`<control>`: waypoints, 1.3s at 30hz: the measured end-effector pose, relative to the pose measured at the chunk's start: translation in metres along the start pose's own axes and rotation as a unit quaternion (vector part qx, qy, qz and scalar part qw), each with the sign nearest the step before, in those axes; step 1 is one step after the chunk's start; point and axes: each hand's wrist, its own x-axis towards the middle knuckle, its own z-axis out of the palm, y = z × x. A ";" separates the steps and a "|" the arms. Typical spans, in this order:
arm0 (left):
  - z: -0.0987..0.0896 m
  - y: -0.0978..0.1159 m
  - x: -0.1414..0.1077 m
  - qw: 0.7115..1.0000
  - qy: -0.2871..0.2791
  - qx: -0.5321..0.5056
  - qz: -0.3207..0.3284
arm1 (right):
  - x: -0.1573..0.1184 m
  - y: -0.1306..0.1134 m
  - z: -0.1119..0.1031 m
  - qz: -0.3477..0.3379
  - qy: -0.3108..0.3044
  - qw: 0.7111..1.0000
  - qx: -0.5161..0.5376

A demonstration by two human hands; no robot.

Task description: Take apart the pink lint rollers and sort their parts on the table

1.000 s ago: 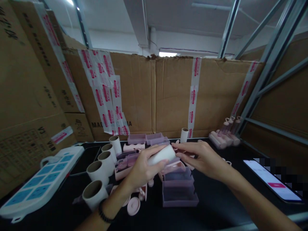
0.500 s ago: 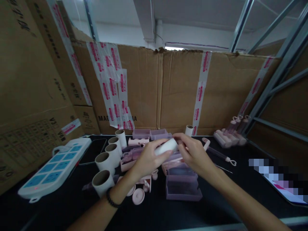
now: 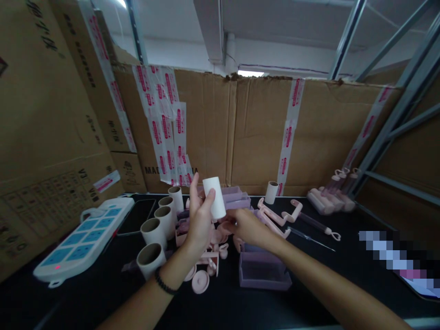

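A white paper tube (image 3: 214, 198) rests tilted in my left hand (image 3: 200, 213), the thumb pressed on its side and one finger sticking up. Just below the tube's lower end, my right hand (image 3: 245, 225) is closed, fingertips down among small pink plastic parts (image 3: 216, 236); what it pinches, if anything, is hidden. Under my right wrist stands a translucent purple tray (image 3: 264, 282). Pink round caps (image 3: 200, 281) lie near my left forearm. To the right of my right hand are pink bracket-like pieces (image 3: 275, 215).
Several white tubes (image 3: 151, 256) stand in a row at left, beside a power strip (image 3: 82, 238) and a dark phone (image 3: 137, 215). One more tube (image 3: 272, 192) stands at the back. Pink rollers (image 3: 330, 201) lie at back right, near a thin metal tool (image 3: 311, 238). Cardboard walls (image 3: 206, 128) enclose the table.
The tube has swung from lying slantwise between both hands to nearly upright in my left hand, farther left. My right hand has moved left and down, off the tube toward the pink parts.
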 end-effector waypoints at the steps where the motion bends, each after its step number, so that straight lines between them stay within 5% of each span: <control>1: 0.000 0.000 0.000 1.000 0.022 -0.012 0.001 | 0.001 -0.003 0.006 -0.001 -0.001 1.000 -0.004; 6: -0.001 -0.004 0.004 0.996 0.072 -0.056 0.007 | 0.001 -0.007 0.001 0.019 0.094 0.995 -0.004; 9: -0.001 -0.006 0.004 0.994 0.067 -0.083 0.013 | -0.005 -0.009 -0.013 0.043 0.157 0.970 0.178; 13: 0.004 -0.004 0.000 0.991 0.063 -0.119 0.015 | -0.018 -0.017 -0.016 0.040 0.144 0.921 0.359; 27: 0.006 -0.001 -0.004 0.989 0.041 -0.144 0.009 | -0.025 -0.029 -0.012 0.033 0.162 0.912 0.376; 34: 0.006 -0.003 -0.008 0.992 0.030 -0.121 0.000 | -0.028 -0.032 -0.019 -0.006 0.118 0.913 0.389; 39: 0.004 -0.008 -0.010 0.997 0.005 -0.055 0.049 | -0.034 -0.035 -0.019 0.013 0.136 0.920 0.368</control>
